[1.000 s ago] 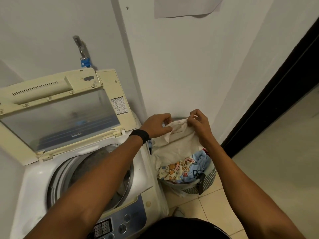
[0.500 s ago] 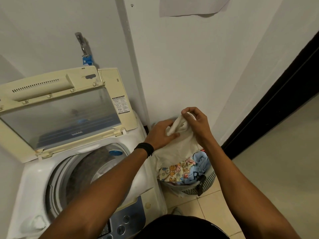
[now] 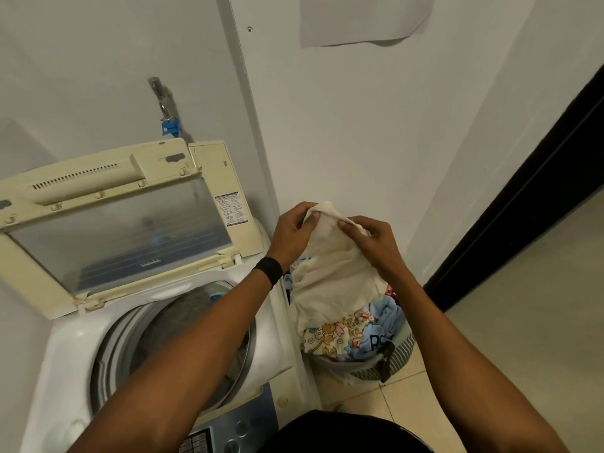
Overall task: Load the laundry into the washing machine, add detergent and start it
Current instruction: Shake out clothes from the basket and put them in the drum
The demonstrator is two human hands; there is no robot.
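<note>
A cream-white cloth [image 3: 330, 273] hangs above the laundry basket [image 3: 400, 356], held up at its top edge by both hands. My left hand [image 3: 292, 232] pinches the cloth's upper left corner, and my right hand [image 3: 372, 238] grips it just to the right. Below it the basket holds a flower-print piece [image 3: 333, 335] and a light blue garment [image 3: 379, 325]. The top-loading washing machine [image 3: 75, 348] stands to the left with its lid [image 3: 121, 223] raised; a grey item lies in the drum [image 3: 170, 325].
The machine's control panel [image 3: 228, 429] with buttons faces me at the bottom. A tap with a blue fitting [image 3: 170, 127] sits on the wall behind the lid. A dark door frame [image 3: 523, 204] stands at the right, with tiled floor [image 3: 523, 322] beyond it.
Both hands shifted their hold along the cloth's top edge: they came together, then spread slightly again. The cloth still hangs over the basket.
</note>
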